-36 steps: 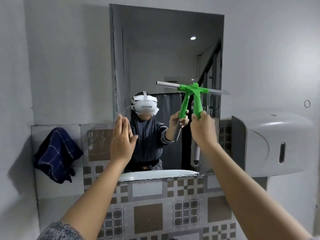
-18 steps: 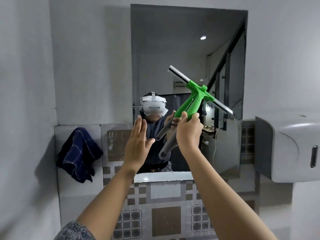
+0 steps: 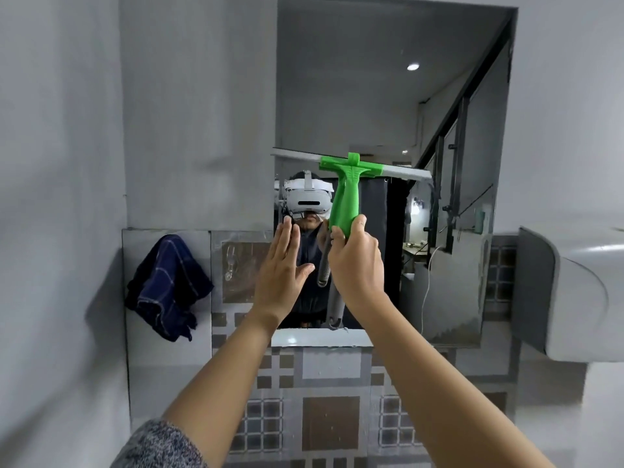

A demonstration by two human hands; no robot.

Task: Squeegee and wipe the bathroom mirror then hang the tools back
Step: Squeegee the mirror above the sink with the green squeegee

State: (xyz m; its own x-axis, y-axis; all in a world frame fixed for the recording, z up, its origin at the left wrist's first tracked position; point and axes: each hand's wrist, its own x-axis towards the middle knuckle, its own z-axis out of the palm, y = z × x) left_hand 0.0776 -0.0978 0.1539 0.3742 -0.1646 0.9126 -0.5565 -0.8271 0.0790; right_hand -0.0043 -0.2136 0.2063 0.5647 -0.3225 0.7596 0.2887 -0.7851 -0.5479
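The bathroom mirror (image 3: pixel 388 96) hangs on the grey wall ahead. My right hand (image 3: pixel 356 261) grips the green handle of the squeegee (image 3: pixel 347 190), whose grey blade lies nearly level across the left half of the glass at mid height. My left hand (image 3: pixel 282 271) is flat with fingers together and thumb apart, held at the mirror's lower left edge; whether it touches the glass I cannot tell. A dark blue checked cloth (image 3: pixel 169 285) hangs on the wall to the left of the mirror.
A white paper dispenser (image 3: pixel 574 292) juts from the wall at the right, close to the mirror's edge. Patterned grey and brown tiles (image 3: pixel 331 417) cover the wall below the mirror. A clear hook (image 3: pixel 230 261) sits on the tile beside the cloth.
The squeegee swung from the mirror's right side to its left half; its blade tilted steeply, then levelled again. My left hand stayed by the lower left edge. The camera view shifted right.
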